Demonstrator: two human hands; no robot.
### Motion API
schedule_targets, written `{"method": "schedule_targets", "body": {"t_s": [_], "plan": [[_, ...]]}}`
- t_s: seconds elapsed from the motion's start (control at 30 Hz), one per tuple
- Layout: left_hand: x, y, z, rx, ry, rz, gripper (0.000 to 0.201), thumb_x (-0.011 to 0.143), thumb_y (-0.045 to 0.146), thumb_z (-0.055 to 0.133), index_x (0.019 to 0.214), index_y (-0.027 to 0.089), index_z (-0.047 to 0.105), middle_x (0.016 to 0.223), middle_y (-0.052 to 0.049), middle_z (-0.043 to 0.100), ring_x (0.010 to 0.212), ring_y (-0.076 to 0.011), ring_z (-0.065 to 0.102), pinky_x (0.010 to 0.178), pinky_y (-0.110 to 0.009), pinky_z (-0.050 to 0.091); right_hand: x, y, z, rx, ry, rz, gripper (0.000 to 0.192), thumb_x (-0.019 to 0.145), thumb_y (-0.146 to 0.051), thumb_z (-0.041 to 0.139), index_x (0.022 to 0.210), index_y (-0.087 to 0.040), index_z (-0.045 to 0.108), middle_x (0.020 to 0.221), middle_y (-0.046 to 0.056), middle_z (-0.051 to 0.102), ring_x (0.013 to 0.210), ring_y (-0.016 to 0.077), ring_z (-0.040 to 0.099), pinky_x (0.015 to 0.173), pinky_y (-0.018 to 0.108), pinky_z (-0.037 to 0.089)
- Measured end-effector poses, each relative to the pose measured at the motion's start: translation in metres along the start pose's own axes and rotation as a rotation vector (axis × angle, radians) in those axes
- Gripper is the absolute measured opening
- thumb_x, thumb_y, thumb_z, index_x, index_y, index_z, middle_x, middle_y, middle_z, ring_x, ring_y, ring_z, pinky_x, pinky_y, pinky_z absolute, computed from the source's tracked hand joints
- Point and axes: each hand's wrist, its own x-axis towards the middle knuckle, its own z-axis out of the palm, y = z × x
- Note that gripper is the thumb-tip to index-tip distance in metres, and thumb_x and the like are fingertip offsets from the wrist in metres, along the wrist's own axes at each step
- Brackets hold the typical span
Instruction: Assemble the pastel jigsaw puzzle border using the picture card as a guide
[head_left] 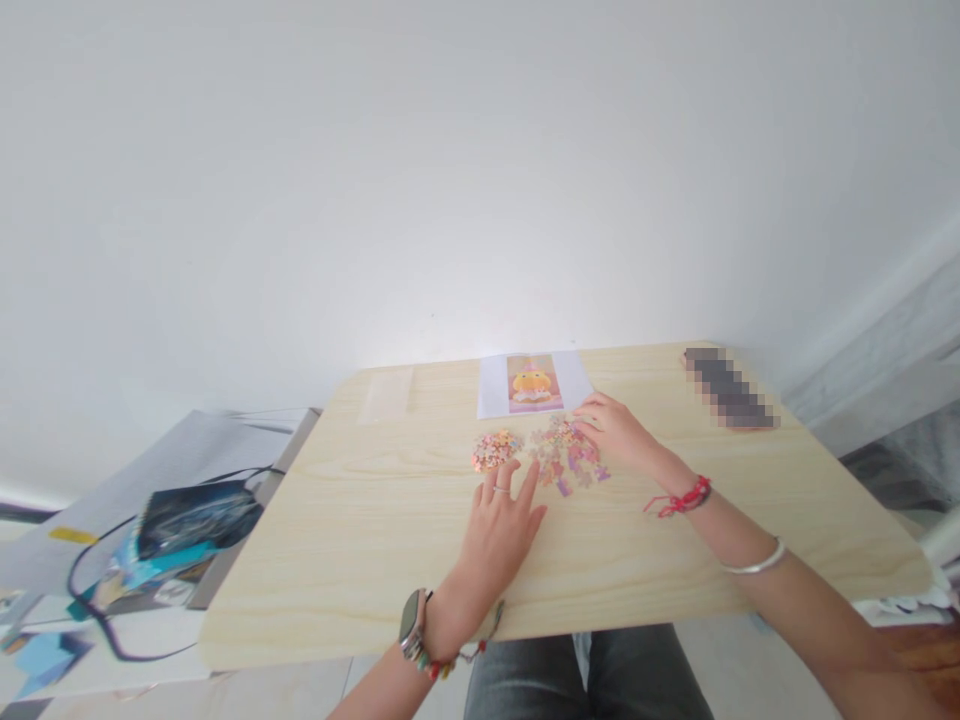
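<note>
Small pink and purple jigsaw pieces (564, 462) lie scattered on a light wooden table (360, 520). A tighter heap of pieces (495, 449) sits just left of them. My left hand (501, 525) rests flat on the table, fingers apart, fingertips near both groups and holding nothing. My right hand (616, 432) reaches over the far right side of the scattered pieces, fingers curled down onto them; whether it grips a piece is hidden. A white sheet with a picture of a yellow figure (532, 384) lies behind the pieces.
A clear plastic bag (385, 394) lies flat at the table's back left. A blurred dark object (729, 389) sits at the back right corner. Left of the table, a lower surface holds a dark blue packet (193, 520) and a black cable (90, 590).
</note>
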Motion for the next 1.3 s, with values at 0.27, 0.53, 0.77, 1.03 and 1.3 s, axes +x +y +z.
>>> {"method": "schedule_targets", "body": {"t_s": [0.27,0.53,0.77,1.03,1.3], "plan": [[-0.013,-0.009,0.006,-0.103,-0.004,-0.030,0.046,0.082,0.022,0.050,0.127,0.020,0.039,0.115,-0.014,0.045,0.103,-0.0268,0.050,0.078,-0.041,0.049,0.037,-0.012,0.016,-0.145,-0.226,0.007,0.009,0.076,-0.021,0.062,0.071,-0.015,0.061,0.087,0.008,0.057,0.084,0.0175,0.055,0.073,0.026,0.041],[-0.029,-0.003,0.014,-0.184,-0.005,-0.043,0.043,0.084,0.022,0.046,0.126,0.022,0.040,0.123,-0.013,0.041,0.109,-0.0261,0.046,0.084,-0.043,0.047,0.020,-0.017,0.009,-0.173,-0.198,-0.081,0.012,0.080,-0.016,0.054,0.072,-0.016,0.063,0.090,0.007,0.057,0.088,0.0179,0.053,0.078,0.029,0.040],[-0.023,-0.001,0.015,-0.170,-0.034,-0.048,0.043,0.083,0.023,0.048,0.125,0.021,0.041,0.123,-0.014,0.041,0.111,-0.0277,0.044,0.086,-0.044,0.046,0.003,-0.010,0.001,-0.192,-0.126,-0.057,0.022,0.086,-0.019,0.045,0.100,-0.020,0.063,0.102,0.009,0.054,0.093,0.0197,0.051,0.082,0.033,0.040],[-0.009,-0.004,0.019,-0.173,-0.007,-0.027,0.044,0.084,0.021,0.046,0.127,0.021,0.040,0.121,-0.014,0.041,0.113,-0.0275,0.042,0.087,-0.044,0.045,-0.007,-0.003,0.012,-0.232,-0.215,-0.076,0.030,0.079,-0.009,0.051,0.097,-0.027,0.067,0.114,0.008,0.052,0.102,0.0230,0.047,0.085,0.038,0.037],[0.034,-0.014,0.011,-0.096,0.032,0.038,0.036,0.085,0.024,0.048,0.120,0.018,0.047,0.118,-0.014,0.044,0.111,-0.0268,0.043,0.095,-0.048,0.037,-0.006,0.027,0.003,-0.208,-0.082,0.038,0.031,0.085,-0.014,0.043,0.104,-0.022,0.066,0.112,0.012,0.054,0.105,0.0227,0.047,0.087,0.036,0.039]]}}
